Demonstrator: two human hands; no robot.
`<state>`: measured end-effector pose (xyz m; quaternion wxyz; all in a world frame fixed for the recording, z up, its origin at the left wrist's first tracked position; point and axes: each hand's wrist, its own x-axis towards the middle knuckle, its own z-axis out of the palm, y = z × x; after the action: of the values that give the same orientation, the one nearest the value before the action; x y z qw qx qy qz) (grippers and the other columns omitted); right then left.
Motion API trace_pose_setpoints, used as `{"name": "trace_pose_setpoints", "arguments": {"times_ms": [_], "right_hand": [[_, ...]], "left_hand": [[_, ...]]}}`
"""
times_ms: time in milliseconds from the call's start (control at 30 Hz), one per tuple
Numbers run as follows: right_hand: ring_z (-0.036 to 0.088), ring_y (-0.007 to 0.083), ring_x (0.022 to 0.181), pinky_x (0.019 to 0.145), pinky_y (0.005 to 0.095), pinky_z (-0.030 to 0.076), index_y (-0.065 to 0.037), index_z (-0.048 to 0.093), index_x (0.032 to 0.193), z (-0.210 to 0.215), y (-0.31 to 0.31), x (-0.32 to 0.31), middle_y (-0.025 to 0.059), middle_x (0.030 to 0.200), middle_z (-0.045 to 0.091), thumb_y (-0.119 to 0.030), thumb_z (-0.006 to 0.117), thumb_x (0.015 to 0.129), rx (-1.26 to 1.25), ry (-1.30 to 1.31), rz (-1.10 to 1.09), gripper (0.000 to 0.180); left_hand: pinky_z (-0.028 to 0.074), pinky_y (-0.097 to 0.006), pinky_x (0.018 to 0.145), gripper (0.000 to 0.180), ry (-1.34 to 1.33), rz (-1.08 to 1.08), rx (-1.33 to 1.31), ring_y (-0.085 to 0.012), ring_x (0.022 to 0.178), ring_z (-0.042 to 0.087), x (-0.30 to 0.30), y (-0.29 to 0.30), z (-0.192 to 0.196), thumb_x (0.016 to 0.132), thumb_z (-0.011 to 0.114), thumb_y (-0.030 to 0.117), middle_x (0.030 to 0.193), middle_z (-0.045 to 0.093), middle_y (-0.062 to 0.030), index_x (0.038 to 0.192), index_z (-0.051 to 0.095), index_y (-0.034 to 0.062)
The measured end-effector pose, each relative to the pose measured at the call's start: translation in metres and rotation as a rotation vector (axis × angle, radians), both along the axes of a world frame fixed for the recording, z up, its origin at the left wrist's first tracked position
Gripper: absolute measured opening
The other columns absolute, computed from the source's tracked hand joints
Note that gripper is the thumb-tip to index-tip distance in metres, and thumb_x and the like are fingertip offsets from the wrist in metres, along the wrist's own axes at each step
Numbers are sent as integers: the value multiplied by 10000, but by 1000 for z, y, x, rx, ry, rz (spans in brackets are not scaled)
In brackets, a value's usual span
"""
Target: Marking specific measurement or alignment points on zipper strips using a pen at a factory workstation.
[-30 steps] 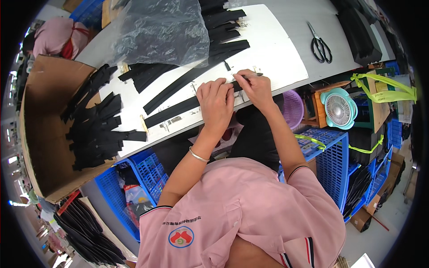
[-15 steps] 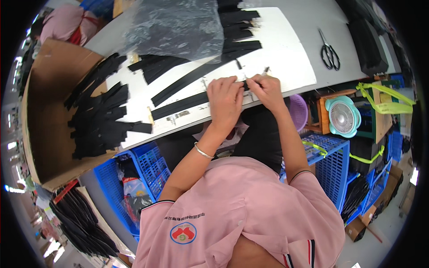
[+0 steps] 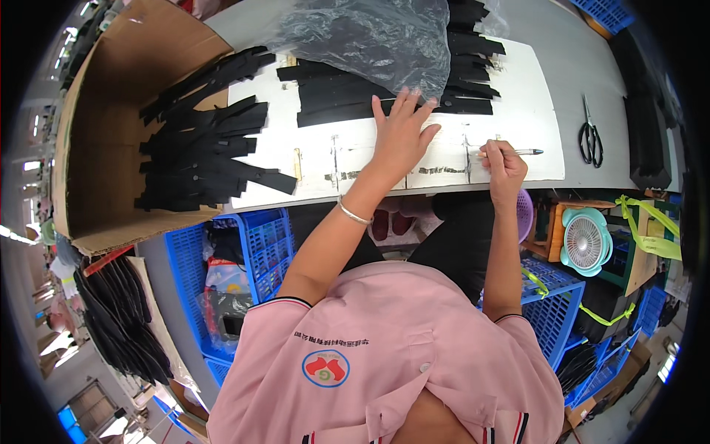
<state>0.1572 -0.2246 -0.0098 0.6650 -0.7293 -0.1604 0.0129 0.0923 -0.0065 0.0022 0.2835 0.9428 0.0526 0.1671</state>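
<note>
Cardboard box [image 3: 111, 111] beside black strips [image 3: 200, 159]; pen [image 3: 514, 152] in right hand [image 3: 503, 166].

Grey worktable [image 3: 629, 159] above blue crates [image 3: 255, 244], daylight at left.

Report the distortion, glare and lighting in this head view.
Head view: strong fisheye bend, so the white board curves and black corners ring the frame; even overhead light, soft shadows; glare on the clear plastic bag; left hand and right hand sharp.

Black strips [image 3: 384, 100] lie on a white board [image 3: 518, 81], beside blue crates [image 3: 255, 244] and a teal fan [image 3: 586, 242].
</note>
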Motion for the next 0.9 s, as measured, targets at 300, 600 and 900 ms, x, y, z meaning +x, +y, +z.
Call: {"name": "trace_pose_setpoints", "arguments": {"times_ms": [300, 600, 900], "right_hand": [[569, 57, 649, 607, 214, 447, 26, 728, 919, 1, -1, -1, 36, 783, 701, -94, 674, 996, -36, -35, -28, 152], [559, 49, 642, 596, 213, 439, 24, 728, 919, 1, 3, 0, 22, 759, 692, -105, 682, 992, -27, -28, -25, 155], [565, 37, 661, 611, 202, 453, 7, 739, 1009, 1, 9, -1, -1, 756, 663, -105, 667, 1003, 37, -13, -36, 133]], "left_hand": [[169, -560, 1256, 481, 22, 148, -28, -365, 1479, 406, -137, 50, 32, 857, 534, -57, 1472, 576, -131, 1283, 687, 107], [234, -535, 1232, 252, 83, 349, 264, -359, 1447, 435, -219, 142, 17, 958, 676, 104, 1408, 626, -106, 1203, 725, 75], [458, -448, 1046, 120, -204, 240, 129, -286, 980, 691, -146, 119, 23, 937, 709, 82, 996, 727, -102, 1047, 725, 39]]}}
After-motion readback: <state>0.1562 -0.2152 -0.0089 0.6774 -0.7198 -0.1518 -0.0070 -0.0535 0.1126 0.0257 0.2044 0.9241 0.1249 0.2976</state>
